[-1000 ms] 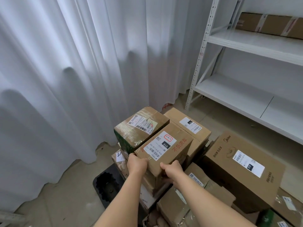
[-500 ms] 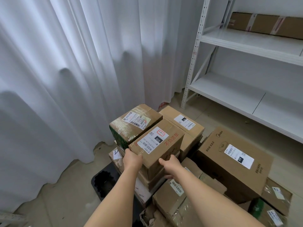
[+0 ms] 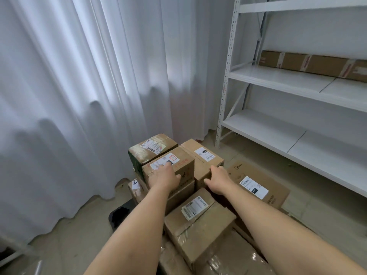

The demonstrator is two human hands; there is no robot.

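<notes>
So there's a pile of cardboard parcels on the floor in the corner, white curtain (image 3: 79,96) on the left and a white shelf rack (image 3: 278,128) on the right. The left hand (image 3: 165,176) lies flat on the near top edge of the red-stamped box (image 3: 185,165), fingers spread out over its label and the thumb sticking out to the right. That box sits on top of the stack, pretty much in the middle, touching a taped-up green box (image 3: 151,150) on its far left. The right hand (image 3: 217,178) is curled round the near right corner of the white-label box (image 3: 204,155) just beside it on the right. A big brown carton (image 3: 264,181) sits further right, and another labelled box (image 3: 200,221) is nearer, between the forearms.
</notes>
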